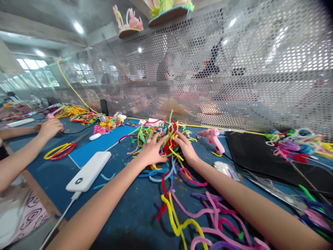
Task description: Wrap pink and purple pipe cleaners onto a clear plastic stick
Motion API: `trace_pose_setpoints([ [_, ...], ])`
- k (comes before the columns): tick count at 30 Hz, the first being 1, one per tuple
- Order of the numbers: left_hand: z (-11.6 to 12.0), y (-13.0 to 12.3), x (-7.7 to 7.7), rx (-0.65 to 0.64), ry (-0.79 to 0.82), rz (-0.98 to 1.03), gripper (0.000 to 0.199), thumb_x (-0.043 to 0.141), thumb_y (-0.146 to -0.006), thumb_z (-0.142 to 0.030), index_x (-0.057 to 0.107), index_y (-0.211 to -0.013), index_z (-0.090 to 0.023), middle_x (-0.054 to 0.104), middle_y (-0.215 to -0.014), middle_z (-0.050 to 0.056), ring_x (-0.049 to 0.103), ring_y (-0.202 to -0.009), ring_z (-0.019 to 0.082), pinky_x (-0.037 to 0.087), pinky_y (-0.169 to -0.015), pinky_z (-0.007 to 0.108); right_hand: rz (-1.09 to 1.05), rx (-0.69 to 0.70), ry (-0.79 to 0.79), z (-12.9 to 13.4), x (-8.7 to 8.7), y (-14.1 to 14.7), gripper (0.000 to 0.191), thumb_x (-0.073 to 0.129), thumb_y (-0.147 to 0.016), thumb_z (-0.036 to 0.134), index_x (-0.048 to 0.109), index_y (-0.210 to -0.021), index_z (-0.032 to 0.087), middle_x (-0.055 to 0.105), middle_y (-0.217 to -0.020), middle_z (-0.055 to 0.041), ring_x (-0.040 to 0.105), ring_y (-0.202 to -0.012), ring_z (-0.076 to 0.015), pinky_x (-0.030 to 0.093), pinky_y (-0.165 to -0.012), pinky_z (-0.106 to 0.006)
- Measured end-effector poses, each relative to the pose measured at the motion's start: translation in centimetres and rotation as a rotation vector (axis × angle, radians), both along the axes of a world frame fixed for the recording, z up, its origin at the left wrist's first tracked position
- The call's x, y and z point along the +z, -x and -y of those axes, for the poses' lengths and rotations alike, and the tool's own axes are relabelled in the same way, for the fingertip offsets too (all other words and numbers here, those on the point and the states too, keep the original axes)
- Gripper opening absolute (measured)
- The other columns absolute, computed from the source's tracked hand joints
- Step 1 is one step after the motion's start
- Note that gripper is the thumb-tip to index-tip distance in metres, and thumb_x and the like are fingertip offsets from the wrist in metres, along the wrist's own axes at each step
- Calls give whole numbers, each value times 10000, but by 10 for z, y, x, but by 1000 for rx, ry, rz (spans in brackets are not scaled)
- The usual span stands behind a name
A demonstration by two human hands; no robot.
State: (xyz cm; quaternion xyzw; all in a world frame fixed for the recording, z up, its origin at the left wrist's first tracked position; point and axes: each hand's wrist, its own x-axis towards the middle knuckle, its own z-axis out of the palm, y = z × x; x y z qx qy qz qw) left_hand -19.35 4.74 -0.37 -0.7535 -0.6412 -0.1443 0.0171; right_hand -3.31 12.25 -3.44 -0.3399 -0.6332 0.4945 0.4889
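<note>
A tangled heap of colourful pipe cleaners [166, 130] in green, red, yellow and blue lies at the middle of the blue table. My left hand [153, 150] rests on the heap's near left part, fingers spread and thumb pointing right. At the heap's right side is my right hand [186, 148], its fingers stretched out against red and yellow strands; their tips are partly hidden among them. Neither hand visibly grips a strand. Closer to me, pink, purple and yellow pipe cleaners [213, 211] lie loose, some bent and joined.
Right of the heap are a pink glue gun [214, 139], a black mat [249, 149] and long scissors [281, 196]. Leftward lie a white power bank [90, 172] with a cable, a blue sheet [85, 152] and yellow-red scissors [62, 151]. Another person's hand [50, 127] is at far left. Perforated metal screen [208, 86] stands behind.
</note>
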Motion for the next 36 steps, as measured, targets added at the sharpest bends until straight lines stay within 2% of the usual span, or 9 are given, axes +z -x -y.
trace_pose_setpoints([
  [5, -17, 54, -5, 83, -65, 36, 785, 651, -715, -232, 305, -1420, -244, 350, -1441, 129, 353, -1310, 305, 313, -1061, 428, 249, 16, -339, 8, 0, -2, 560, 471, -847, 456, 447, -1331, 174, 439, -1392, -112, 389, -1295, -209, 274, -1090, -389],
  [10, -17, 76, 6, 219, -71, -43, 826, 690, -691, -366, 303, -1418, -296, 288, -1487, 111, 163, -1371, 397, 215, -1061, 562, 815, 279, -839, 16, -1, -10, 432, 456, -885, 380, 528, -1272, 201, 437, -1393, -127, 426, -1263, -264, 327, -1032, -457],
  [15, -7, 54, 22, 103, -75, 71, 707, 513, -801, -543, 274, -1426, -314, 188, -1527, 77, 26, -1404, 342, 136, -1089, 551, 931, 251, -822, 12, -1, -11, 359, 377, -933, 322, 576, -1205, 200, 487, -1352, -101, 482, -1208, -221, 396, -975, -378],
  [19, -3, 36, 19, -41, 229, -1, 980, 658, -582, -671, 264, -1422, -358, 92, -1549, 50, 39, -1388, 403, 161, -1075, 578, 1061, -100, -716, 15, 6, -12, 248, 465, -886, 234, 656, -1039, 193, 522, -1292, -113, 532, -1079, -259, 441, -866, -400],
  [22, -6, 38, 12, -87, 302, 13, 1013, 744, -536, -572, 301, -1414, -327, 130, -1542, 66, 102, -1387, 383, 191, -1085, 537, 1102, -299, -825, 21, 12, -13, 254, 448, -873, 167, 652, -1022, 190, 484, -1325, -127, 496, -1056, -292, 414, -840, -442],
  [24, -10, 46, 10, -141, 209, 91, 878, 746, -597, -457, 378, -1379, -302, 239, -1513, 72, 219, -1374, 318, 228, -1095, 467, 1041, -251, -943, 27, 15, -12, 272, 441, -875, 161, 627, -1070, 193, 460, -1350, -117, 472, -1073, -282, 400, -861, -427],
  [28, -18, 65, 11, -172, 85, 337, 633, 730, -628, -335, 560, -1228, -223, 499, -1355, 86, 424, -1270, 258, 287, -1081, 402, 968, 127, -1036, 33, 9, -3, 295, 414, -902, 192, 596, -1135, 196, 542, -1256, -90, 494, -1062, -228, 408, -879, -360],
  [32, -14, 82, 20, -7, 141, 807, 470, 687, -668, -446, 645, -1057, -187, 651, -1148, 104, 612, -1040, 247, 466, -915, 391, 936, 257, -970, 32, 2, 0, 316, 395, -917, 201, 565, -1182, 163, 598, -1146, -101, 515, -1057, -203, 410, -886, -337],
  [36, -9, 108, 24, 395, -225, 854, 370, 575, -736, -467, 655, -956, -181, 710, -942, 89, 666, -839, 211, 525, -694, 313, 915, 270, -959, 31, 2, -2, 310, 401, -913, 196, 568, -1171, 155, 597, -1138, -113, 515, -1057, -208, 412, -874, -344],
])
